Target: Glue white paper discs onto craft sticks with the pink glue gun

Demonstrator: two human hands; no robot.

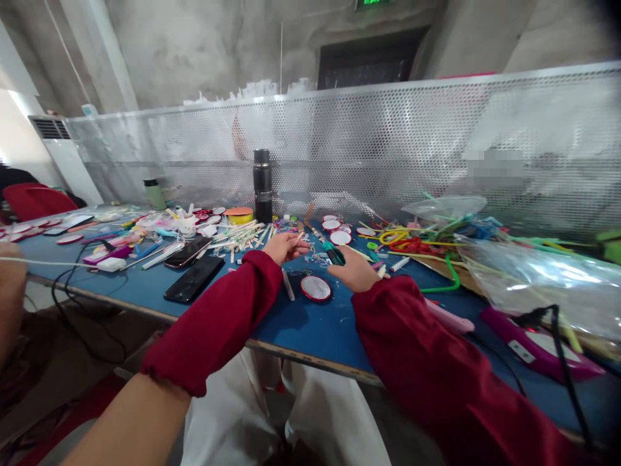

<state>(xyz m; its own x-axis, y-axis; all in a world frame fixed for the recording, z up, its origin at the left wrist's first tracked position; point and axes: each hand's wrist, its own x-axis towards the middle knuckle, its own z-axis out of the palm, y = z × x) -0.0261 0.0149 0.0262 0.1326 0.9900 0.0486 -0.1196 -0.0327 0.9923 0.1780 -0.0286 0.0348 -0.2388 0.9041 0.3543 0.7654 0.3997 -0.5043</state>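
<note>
My left hand point(285, 246) hovers over the blue table point(310, 327), fingers pinched on a thin pale stick point(299, 239). My right hand point(356, 268) is closed round a green glue gun point(334, 252) whose tip points up and left toward the stick. A round red-rimmed white disc point(315, 288) lies on the table just below and between both hands. Another pale stick point(288, 285) lies beside my left wrist. Both sleeves are dark red.
A black flask point(262, 186) stands behind the hands. Two phones point(190, 266) lie at left near scattered sticks and more discs. Coloured pipe cleaners point(412, 244) and plastic bags point(533, 272) crowd the right. Another person's arm point(10, 285) shows at far left. Perforated metal screen behind.
</note>
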